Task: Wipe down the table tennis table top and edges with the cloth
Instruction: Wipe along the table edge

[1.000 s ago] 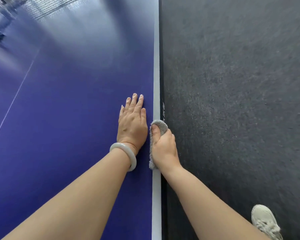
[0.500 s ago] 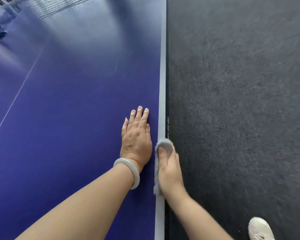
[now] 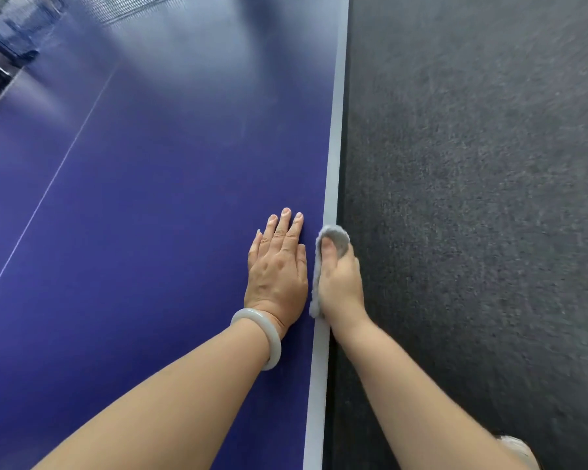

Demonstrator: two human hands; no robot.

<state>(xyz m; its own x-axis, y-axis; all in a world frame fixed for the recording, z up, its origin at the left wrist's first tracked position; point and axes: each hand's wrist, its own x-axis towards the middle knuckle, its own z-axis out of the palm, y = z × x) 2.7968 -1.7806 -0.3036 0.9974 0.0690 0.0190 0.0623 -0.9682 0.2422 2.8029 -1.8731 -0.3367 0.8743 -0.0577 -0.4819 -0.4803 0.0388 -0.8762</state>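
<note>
The blue table tennis table [image 3: 143,205] fills the left of the view, with a white stripe along its right edge [image 3: 333,137]. A grey cloth [image 3: 336,235] is folded over that edge. My right hand [image 3: 340,283] grips the cloth, thumb on top and fingers wrapped down the side of the edge, out of sight. My left hand [image 3: 279,266] lies flat on the blue top just left of the cloth, fingers straight and together. A pale bangle [image 3: 263,337] sits on my left wrist.
Dark grey carpet [image 3: 472,198] covers the floor to the right of the table. The net [image 3: 123,6] crosses the table at the far top. A thin white centre line [image 3: 48,191] runs down the top. The toe of a pale shoe [image 3: 520,447] shows at bottom right.
My right hand and the cloth slid back toward me along the edge, then forward again. My left hand followed on the table top. The view shifted right.
</note>
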